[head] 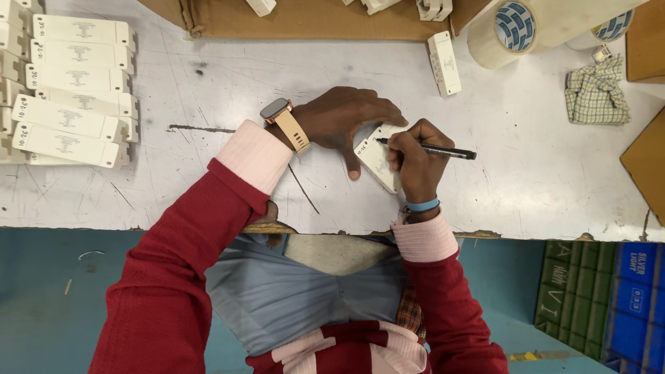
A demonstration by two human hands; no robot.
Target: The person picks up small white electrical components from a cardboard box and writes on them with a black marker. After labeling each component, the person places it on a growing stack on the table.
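Head view looks straight down on a scratched white desk [485, 201]. At its middle the left hand [346, 121] presses a small white rectangular casing [375, 161] flat, thumb along its near side and fingers arched over its far end. The right hand [415, 163] has its fingers closed around a black pen [436, 149], whose tip rests on the casing's top face, so the step looks like marking this piece by hand. Carrying on would, I judge, call for the left hand to hold the casing firm while the pen travels.

A stack of similar white casings [69, 97] sits well apart at the far left, and one lone casing [444, 62] lies beyond the hands near a cardboard sheet [312, 21]. Tape rolls [509, 31] and a checked cloth [596, 93] sit far right. Bare desk lies open around both hands; the chipped front edge runs just below the wrists.
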